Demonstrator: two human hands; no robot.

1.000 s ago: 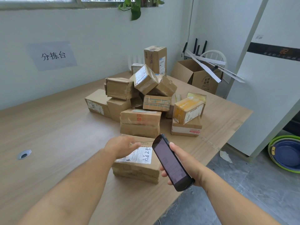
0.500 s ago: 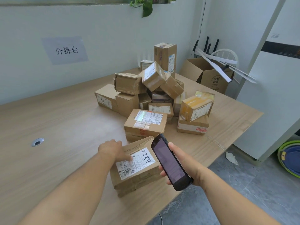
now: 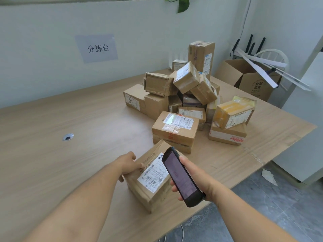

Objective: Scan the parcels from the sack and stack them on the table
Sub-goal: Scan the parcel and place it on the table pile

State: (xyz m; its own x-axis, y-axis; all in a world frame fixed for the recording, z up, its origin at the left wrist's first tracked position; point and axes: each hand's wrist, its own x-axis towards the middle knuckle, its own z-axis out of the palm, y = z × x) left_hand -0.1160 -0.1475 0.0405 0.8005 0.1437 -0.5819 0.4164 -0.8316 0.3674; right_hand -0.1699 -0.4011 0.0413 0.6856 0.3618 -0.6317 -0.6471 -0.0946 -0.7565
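Roughly mid-task, I judge: a heap of cardboard parcels (image 3: 183,95) already sits toward the far right of the pale wood-grain bench (image 3: 70,110), more tumbled than stacked. No sack shows from the head view, so I cannot say how many remain. Current item: a brown cardboard parcel (image 3: 150,187) near the front bench edge, tipped up on one side, white printed label facing me. The left hand (image 3: 128,165) grips its upper left corner, fingers curled over the top, thumb down the side. The right hand (image 3: 194,179) is wrapped round a black handheld scanner (image 3: 181,177), glossy dark screen up, nose over the label's top corner. I read the scan as under way; placing is left. Cardboard is matte, creased, soft-cornered, banded with shiny clear tape; one yellow-taped box (image 3: 232,111) looks slick. Shapes run from flat slabs to upright oblongs, so tidy stacking will want sorting by footprint.
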